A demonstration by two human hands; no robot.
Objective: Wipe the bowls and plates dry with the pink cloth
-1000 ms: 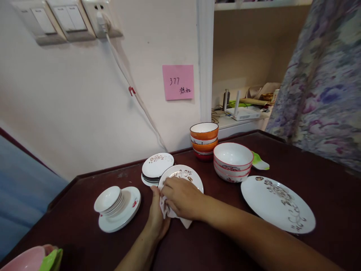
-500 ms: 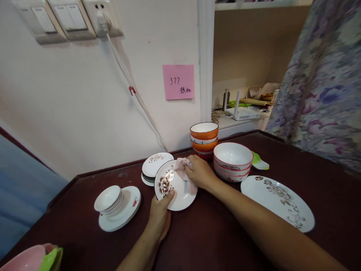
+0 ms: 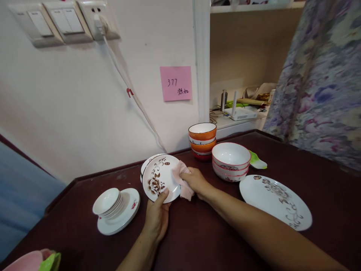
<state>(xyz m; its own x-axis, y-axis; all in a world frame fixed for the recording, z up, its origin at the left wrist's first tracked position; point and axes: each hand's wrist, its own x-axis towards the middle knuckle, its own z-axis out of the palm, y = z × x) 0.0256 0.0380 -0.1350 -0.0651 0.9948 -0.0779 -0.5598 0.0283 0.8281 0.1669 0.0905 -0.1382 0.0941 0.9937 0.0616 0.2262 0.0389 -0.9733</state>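
Note:
A round white plate with a brown flower pattern is tilted up above the table, its lower edge gripped by my left hand with the thumb on its face. My right hand is closed on a pale pink cloth, which presses against the plate's right rim. Behind the held plate, a stack of plates is mostly hidden. To the left, small white bowls are nested on white plates with a red flower.
Orange and white bowls stand stacked by the wall, beside red-rimmed bowls. A green-and-white spoon lies behind them. An oval platter rests at right. A pink bowl with something green sits at the lower left table corner.
My left hand has moved the plate left and slightly up, now covering more of the stack behind. My right hand and cloth have shifted slightly to the plate's right edge.

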